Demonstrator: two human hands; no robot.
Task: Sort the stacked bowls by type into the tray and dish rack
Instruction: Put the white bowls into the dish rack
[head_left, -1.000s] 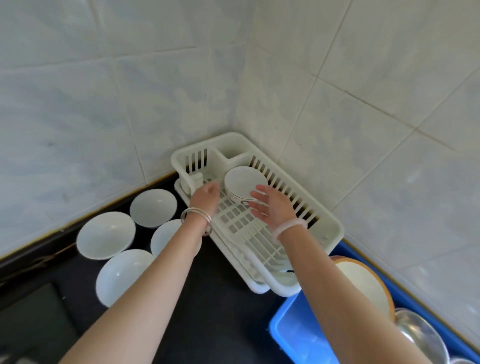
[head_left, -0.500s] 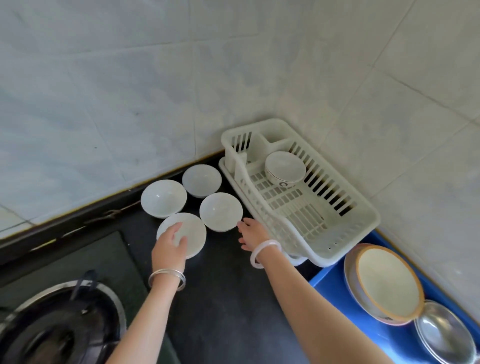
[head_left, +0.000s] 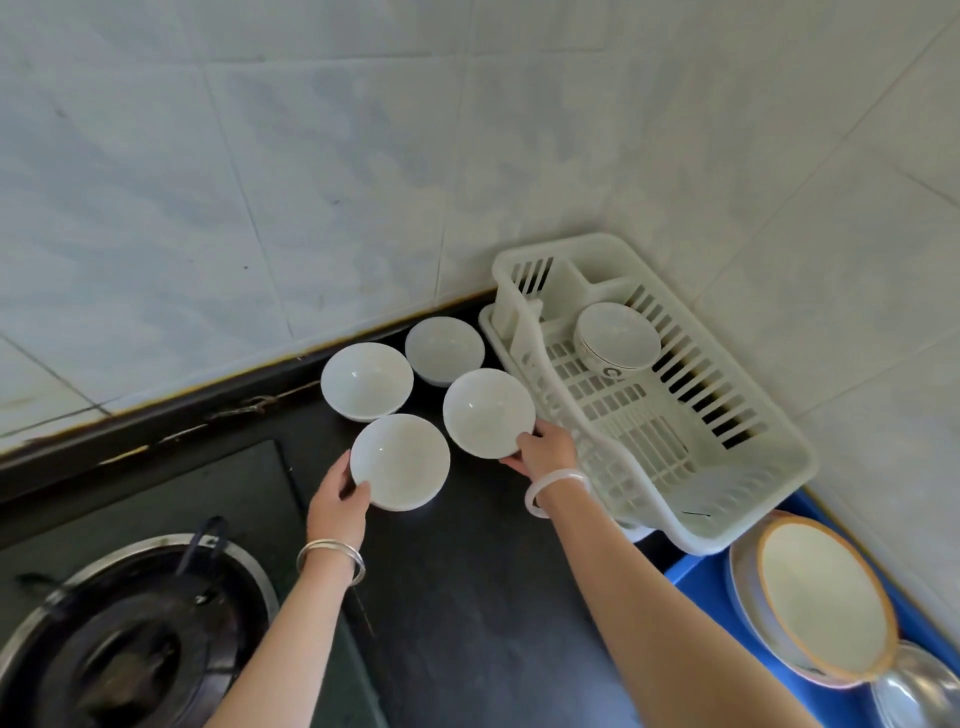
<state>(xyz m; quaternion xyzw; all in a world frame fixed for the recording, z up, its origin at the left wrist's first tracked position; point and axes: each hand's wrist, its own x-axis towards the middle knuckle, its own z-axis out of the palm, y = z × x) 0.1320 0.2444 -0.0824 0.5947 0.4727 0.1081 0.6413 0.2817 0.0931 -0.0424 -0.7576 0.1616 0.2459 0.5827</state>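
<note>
Several plain white bowls stand on the black counter left of the white dish rack (head_left: 769, 447). My left hand (head_left: 337, 499) grips the rim of the nearest bowl (head_left: 400, 460). My right hand (head_left: 545, 449) holds the near edge of the bowl beside it (head_left: 488, 410). Two more white bowls (head_left: 366, 379) (head_left: 444, 349) sit behind, near the wall. A patterned bowl (head_left: 617, 336) rests inside the rack at its far end. The blue tray (head_left: 691, 577) lies at the lower right.
In the blue tray sit an orange-rimmed plate (head_left: 821, 597) on other plates and a metal dish (head_left: 914, 691). A gas burner (head_left: 130, 634) fills the lower left. Tiled walls meet in the corner behind the rack.
Both hands left the rack and the patterned bowl stayed in it. They came down to the white bowls on the counter and each now grips one.
</note>
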